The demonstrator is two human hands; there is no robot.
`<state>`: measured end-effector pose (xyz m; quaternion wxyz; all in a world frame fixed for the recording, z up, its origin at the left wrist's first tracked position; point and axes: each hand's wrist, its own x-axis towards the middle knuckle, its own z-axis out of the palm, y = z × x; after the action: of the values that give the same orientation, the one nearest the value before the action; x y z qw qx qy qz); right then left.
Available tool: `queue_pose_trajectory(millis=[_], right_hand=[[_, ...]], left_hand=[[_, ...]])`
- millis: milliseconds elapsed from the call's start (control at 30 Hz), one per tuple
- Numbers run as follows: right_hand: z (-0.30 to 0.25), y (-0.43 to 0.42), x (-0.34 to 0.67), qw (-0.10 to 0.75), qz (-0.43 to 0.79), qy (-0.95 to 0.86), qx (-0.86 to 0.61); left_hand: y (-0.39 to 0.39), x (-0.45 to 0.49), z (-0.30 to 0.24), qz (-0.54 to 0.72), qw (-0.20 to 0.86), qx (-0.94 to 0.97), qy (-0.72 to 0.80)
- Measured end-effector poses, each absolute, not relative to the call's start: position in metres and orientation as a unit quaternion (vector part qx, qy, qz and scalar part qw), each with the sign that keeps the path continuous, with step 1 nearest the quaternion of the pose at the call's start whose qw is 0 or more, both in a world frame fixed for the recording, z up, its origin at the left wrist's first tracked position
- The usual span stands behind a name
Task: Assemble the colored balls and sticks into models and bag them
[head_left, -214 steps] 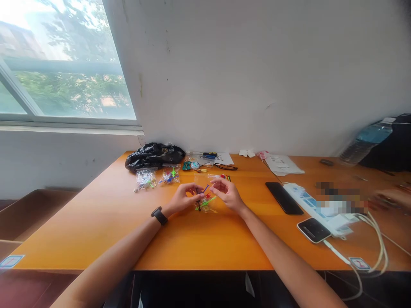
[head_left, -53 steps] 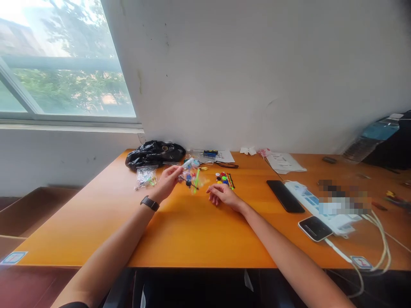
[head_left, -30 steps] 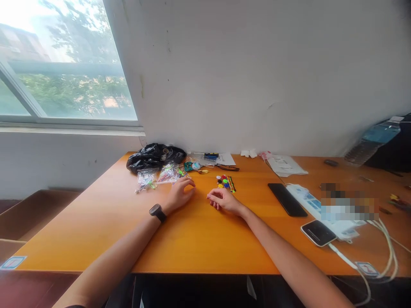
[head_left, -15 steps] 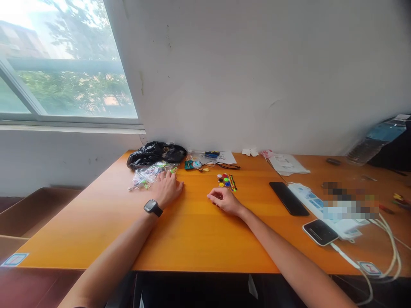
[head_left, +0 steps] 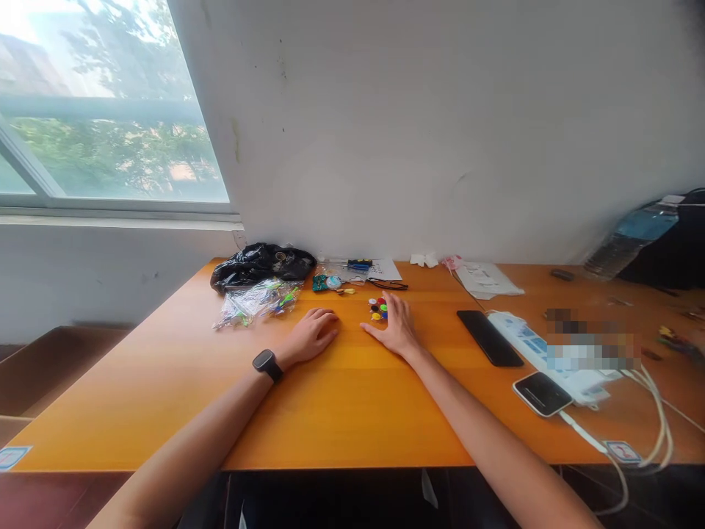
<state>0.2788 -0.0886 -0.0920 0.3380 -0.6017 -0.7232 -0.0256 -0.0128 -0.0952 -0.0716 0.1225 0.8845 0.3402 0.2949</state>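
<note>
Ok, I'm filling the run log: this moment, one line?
left hand: open, palm down | right hand: open, at discs | clear bags: near black bag

The left hand (head_left: pixel 311 336) is drawing away from the clear plastic bags (head_left: pixel 258 303), while the right hand (head_left: pixel 397 327) is uncurling, reaching forward and spreading open just beside the coloured discs (head_left: pixel 375 308).

"Can you read any text from there?"
"Not from my seat; I can't make out a single word. The blue-edged sticker (head_left: pixel 14 458) at the left corner of the tabletop (head_left: pixel 352 419) carries a mark, but it's blurred for me."
"And the right-hand sticker (head_left: pixel 623 452)?"
"Same: I see a mark I can't read. The white sheet (head_left: pixel 391 272) and white packet (head_left: pixel 489 281) bear print too small for me."
</note>
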Motion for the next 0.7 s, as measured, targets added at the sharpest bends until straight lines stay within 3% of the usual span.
queue_pose_trajectory(millis=[400,700], right_hand=[[-0.081,-0.065,0.276,0.188,0.009,-0.76,-0.622],[-0.09,-0.109,0.245,0.259,0.01,-0.794,-0.55]], left_hand=[[-0.094,-0.014,-0.071,0.283,0.115,0.889,0.342],[-0.102,-0.011,-0.062,0.272,0.115,0.887,0.356]])
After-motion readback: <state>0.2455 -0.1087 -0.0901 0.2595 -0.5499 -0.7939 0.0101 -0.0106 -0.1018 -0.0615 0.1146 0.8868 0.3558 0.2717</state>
